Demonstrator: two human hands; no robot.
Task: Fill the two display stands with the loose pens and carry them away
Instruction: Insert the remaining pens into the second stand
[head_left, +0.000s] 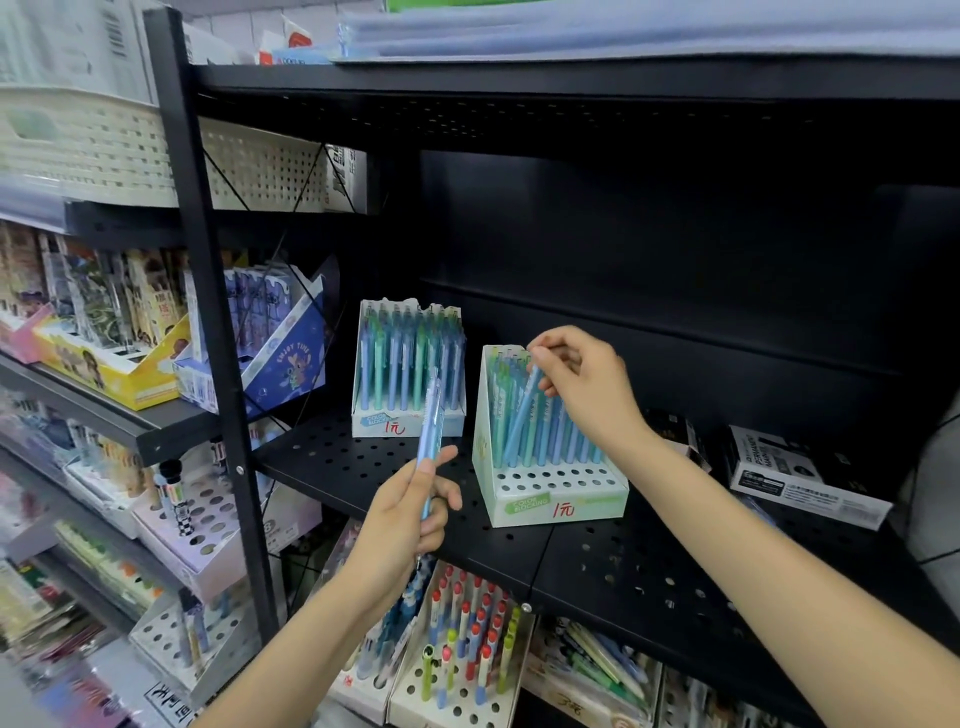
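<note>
Two white-and-green display stands sit on a black perforated shelf (363, 467). The far stand (408, 423) looks full of blue and green pens. The near stand (558, 499) has pens in its back rows and empty holes in its front rows. My right hand (582, 384) pinches the top of a blue pen (519, 410) that leans over the near stand, its tip down among the other pens. My left hand (410, 514) grips a light blue pen (431, 441) upright in front of the far stand.
Black boxes of markers (795, 475) lie on the shelf to the right. A black upright post (218, 364) stands left of the stands, with stationery boxes beyond it. Below the shelf are more pen stands (462, 649). Another black shelf hangs above.
</note>
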